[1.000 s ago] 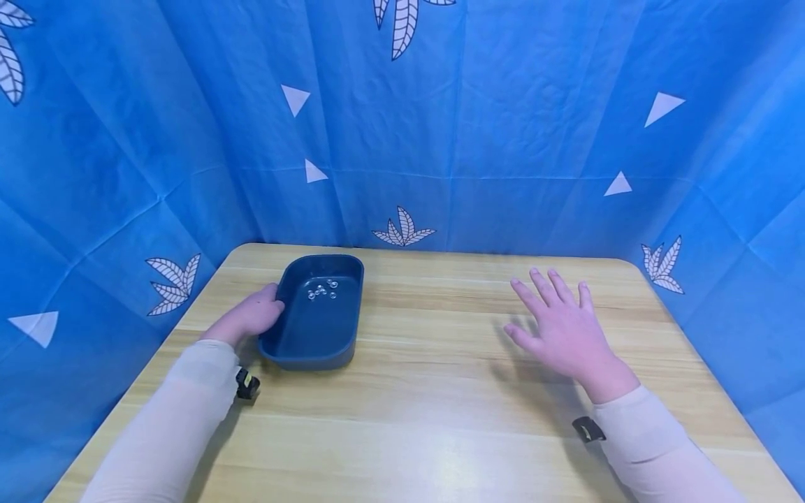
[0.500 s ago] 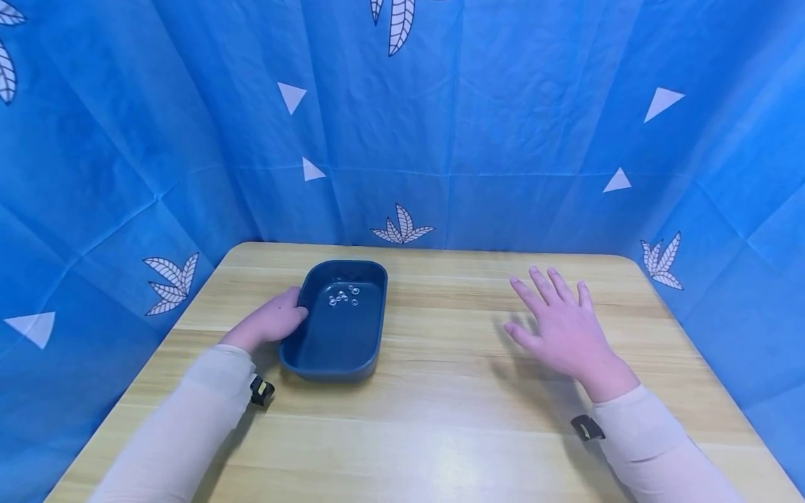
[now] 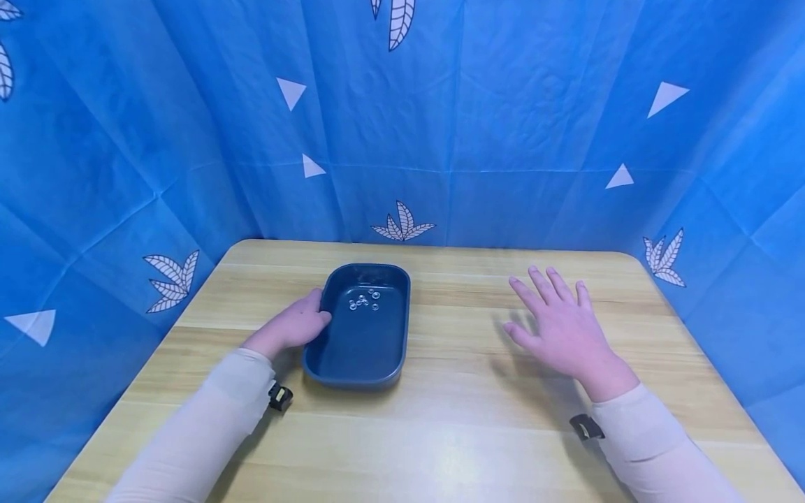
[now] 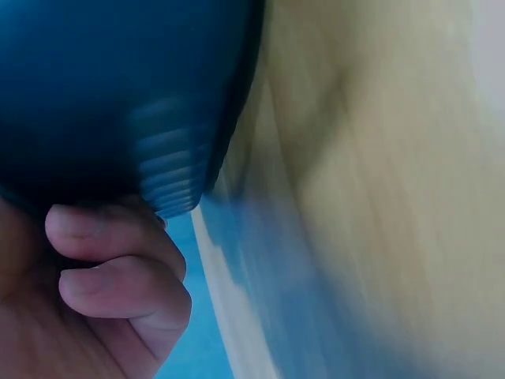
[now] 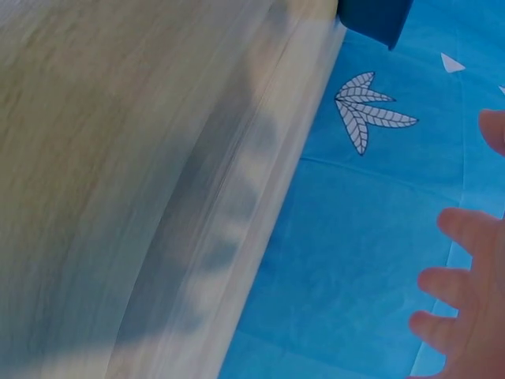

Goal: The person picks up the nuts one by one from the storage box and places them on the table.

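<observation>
A dark blue rectangular plastic bin (image 3: 361, 349) with rounded corners is left of the middle in the head view. On its floor, toward the far end, lie several small clear beads (image 3: 363, 302). My left hand (image 3: 295, 323) grips the bin's left wall, thumb over the rim. In the left wrist view, curled fingers (image 4: 118, 288) show beside the bin's dark side (image 4: 118, 95). Whether the bin touches the table or is slightly raised, I cannot tell. My right hand (image 3: 562, 335) hovers over the table's right side, fingers spread, holding nothing.
The light wooden table (image 3: 465, 391) has rounded far corners. A blue curtain (image 3: 503, 126) with white leaves and triangles hangs behind it and along both sides. Dark straps or devices sit at the left wrist (image 3: 279, 397) and the right wrist (image 3: 587, 427).
My left hand has moved the bin rightward and slightly nearer, with the beads still inside. My right hand has stayed nearly in place.
</observation>
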### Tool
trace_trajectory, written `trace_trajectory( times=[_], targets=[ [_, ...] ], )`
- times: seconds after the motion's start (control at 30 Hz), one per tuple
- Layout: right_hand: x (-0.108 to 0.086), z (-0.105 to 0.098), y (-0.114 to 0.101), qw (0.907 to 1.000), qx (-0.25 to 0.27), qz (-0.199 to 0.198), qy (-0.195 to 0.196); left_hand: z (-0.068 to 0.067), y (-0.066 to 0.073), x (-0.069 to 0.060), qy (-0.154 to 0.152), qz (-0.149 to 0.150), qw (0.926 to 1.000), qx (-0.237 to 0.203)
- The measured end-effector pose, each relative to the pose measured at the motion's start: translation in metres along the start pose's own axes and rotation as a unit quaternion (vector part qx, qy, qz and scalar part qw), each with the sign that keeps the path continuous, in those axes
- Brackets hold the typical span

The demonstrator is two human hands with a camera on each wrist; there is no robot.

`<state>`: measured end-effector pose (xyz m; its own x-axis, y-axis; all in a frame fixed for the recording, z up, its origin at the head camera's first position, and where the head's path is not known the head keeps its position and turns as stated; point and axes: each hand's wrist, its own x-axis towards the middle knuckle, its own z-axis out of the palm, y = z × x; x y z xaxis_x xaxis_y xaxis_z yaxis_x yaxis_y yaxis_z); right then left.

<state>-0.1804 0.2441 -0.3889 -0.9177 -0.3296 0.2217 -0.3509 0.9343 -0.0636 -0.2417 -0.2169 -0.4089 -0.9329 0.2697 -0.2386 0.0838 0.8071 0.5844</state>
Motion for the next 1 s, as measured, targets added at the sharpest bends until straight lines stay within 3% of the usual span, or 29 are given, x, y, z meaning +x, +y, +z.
trace_trajectory(
  times=[0.5,1.0],
  targets=[
    [-0.001,-0.002,-0.004,1.0000,-0.004,-0.005,0.005,0.032,0.024,-0.010,0.030,0.004,0.9995,0.006],
    [-0.002,-0.003,-0.006,0.9999,0.000,-0.009,0.011,0.056,0.047,-0.015,0.028,-0.006,0.9993,-0.026]
  ],
)
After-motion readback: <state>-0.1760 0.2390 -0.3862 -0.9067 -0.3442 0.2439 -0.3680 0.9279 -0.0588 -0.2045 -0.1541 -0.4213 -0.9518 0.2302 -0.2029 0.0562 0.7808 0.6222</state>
